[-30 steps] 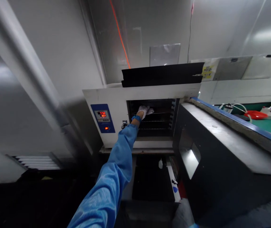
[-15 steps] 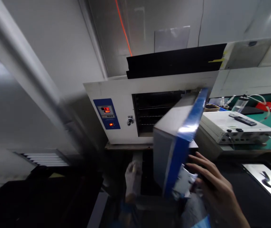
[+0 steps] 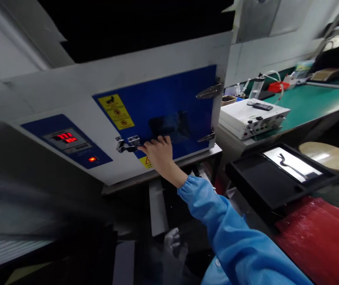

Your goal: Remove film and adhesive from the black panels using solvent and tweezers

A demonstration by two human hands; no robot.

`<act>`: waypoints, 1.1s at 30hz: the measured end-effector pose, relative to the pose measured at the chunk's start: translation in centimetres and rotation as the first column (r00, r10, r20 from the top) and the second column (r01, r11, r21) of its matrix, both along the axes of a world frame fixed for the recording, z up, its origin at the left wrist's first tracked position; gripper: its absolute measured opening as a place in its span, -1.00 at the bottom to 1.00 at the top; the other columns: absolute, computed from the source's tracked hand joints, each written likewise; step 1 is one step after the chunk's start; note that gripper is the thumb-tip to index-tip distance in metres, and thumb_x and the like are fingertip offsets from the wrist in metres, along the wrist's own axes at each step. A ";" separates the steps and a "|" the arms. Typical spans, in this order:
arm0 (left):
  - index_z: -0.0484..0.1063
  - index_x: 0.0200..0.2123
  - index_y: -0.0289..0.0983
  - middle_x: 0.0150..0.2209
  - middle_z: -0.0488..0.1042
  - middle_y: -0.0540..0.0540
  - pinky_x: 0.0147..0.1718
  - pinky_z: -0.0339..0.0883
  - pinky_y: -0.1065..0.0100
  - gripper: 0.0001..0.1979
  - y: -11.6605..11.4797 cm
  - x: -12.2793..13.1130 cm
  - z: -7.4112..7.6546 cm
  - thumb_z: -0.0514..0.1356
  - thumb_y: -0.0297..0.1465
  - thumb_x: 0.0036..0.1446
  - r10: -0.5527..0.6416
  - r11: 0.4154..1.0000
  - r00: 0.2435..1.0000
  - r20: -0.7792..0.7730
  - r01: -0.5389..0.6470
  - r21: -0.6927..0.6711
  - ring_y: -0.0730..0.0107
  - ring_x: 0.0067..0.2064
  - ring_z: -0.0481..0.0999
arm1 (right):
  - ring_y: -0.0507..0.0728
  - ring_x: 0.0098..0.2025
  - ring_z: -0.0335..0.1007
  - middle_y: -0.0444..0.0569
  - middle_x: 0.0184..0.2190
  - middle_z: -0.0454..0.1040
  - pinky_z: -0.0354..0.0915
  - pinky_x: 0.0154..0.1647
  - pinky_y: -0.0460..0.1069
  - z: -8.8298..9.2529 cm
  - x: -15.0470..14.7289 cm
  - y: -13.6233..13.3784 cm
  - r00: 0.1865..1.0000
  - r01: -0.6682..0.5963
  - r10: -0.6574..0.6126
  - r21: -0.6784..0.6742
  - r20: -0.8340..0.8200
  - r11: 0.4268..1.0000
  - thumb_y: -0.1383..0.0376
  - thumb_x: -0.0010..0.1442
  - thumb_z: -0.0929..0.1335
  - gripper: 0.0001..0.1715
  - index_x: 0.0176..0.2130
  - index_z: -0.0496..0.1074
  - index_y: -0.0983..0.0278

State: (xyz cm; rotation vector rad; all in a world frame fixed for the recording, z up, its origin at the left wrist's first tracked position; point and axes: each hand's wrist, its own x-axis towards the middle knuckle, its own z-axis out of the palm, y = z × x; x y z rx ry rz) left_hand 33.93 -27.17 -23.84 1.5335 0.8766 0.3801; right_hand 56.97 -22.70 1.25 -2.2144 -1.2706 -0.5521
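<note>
In the head view, a white drying oven (image 3: pixel 169 59) has its blue door (image 3: pixel 169 95) closed against the body. My bare right hand (image 3: pixel 160 156), in a blue sleeve, reaches to the door's lower left. Its curled fingers are at the end of the black-and-metal latch handle (image 3: pixel 130 148), with the thumb against it. Low in the view, my left hand (image 3: pixel 173 241) appears in a pale glove, away from the oven; blur and darkness hide how its fingers lie. Left of the door, the control panel (image 3: pixel 68 140) shows lit red digits.
Right of the oven, a white instrument box (image 3: pixel 246 118) carries a dark remote-like device (image 3: pixel 262 106) on a green-topped bench (image 3: pixel 308 99). Nearer are a black case (image 3: pixel 264 178) with a lit white panel, a round stool seat (image 3: pixel 329 156) and red plastic sheeting (image 3: pixel 323 237).
The oven door has swung from open to closed. My right hand has moved left from the door's outer edge to its latch handle. The view has come closer to the oven.
</note>
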 end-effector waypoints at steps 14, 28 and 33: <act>0.64 0.26 -0.19 0.33 0.55 -0.44 0.30 0.62 -0.13 0.00 0.9 -3.8 -0.4 0.57 0.36 -0.05 -0.188 0.920 0.975 0.118 0.133 0.368 -0.41 0.42 0.56 | 0.14 -0.38 0.51 -0.04 -0.36 0.61 0.45 -0.27 0.05 -17.5 10.9 -19.2 0.889 0.259 -0.147 0.212 -0.433 0.942 0.02 0.69 0.28 -0.48 -0.17 0.60 0.25; 0.48 0.32 -0.18 0.27 0.57 -0.35 0.31 0.62 -0.19 -0.18 0.2 0.4 5.1 0.44 0.25 0.26 -0.141 0.674 0.989 0.033 0.072 0.735 -0.15 0.34 0.65 | 0.37 0.14 0.67 0.20 -0.03 0.75 0.43 0.30 0.28 -23.5 13.6 -12.4 0.872 0.163 -0.320 -0.395 -0.371 0.904 -0.11 0.64 0.36 -0.42 -0.03 0.72 0.29; 0.48 0.35 -0.19 0.36 0.55 -0.38 0.36 0.60 -0.21 -0.09 0.3 0.2 5.1 0.50 0.27 0.17 -0.145 0.670 0.988 -0.046 0.132 0.731 -0.21 0.40 0.62 | 0.45 0.00 0.70 0.29 -0.12 0.76 0.41 -0.06 0.16 -23.5 14.3 -13.0 0.855 0.213 -0.395 -0.468 -0.336 0.858 -0.14 0.54 0.35 -0.38 -0.12 0.77 0.25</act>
